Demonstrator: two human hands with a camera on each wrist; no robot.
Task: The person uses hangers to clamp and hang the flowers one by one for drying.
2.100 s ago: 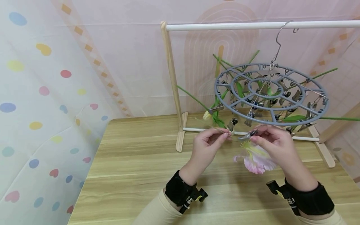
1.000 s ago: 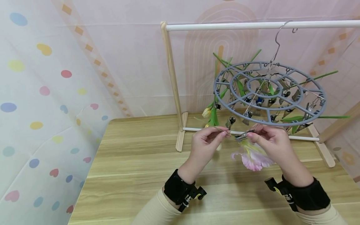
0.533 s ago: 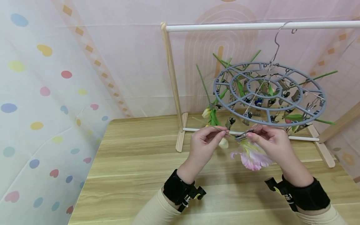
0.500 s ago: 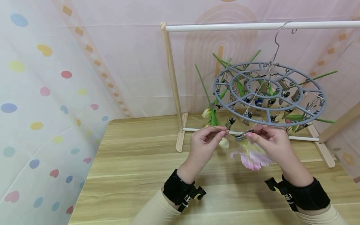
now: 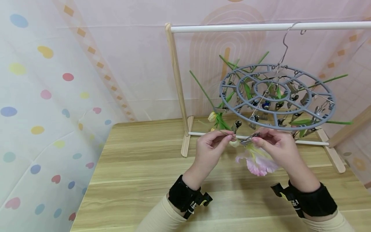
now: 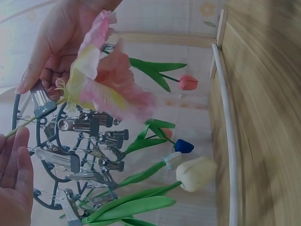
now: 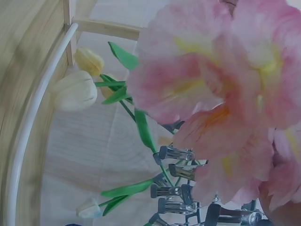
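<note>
Item: pink flower (image 5: 256, 161), below the grey clip hanger's (image 5: 277, 96) near rim. Our left hand (image 5: 210, 149) pinches its thin stem (image 5: 221, 131), running leftward; our right hand (image 5: 278, 146) squeezes the metal clip (image 5: 248, 139) between them, bloom hanging under it.

Bright, even, soft-shadowed light; head view sharp, both wrist views close-up and blurred.

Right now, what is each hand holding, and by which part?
Left hand pinches the pink artificial flower's thin stem end; right hand pinches the metal clip by its handles.
</note>
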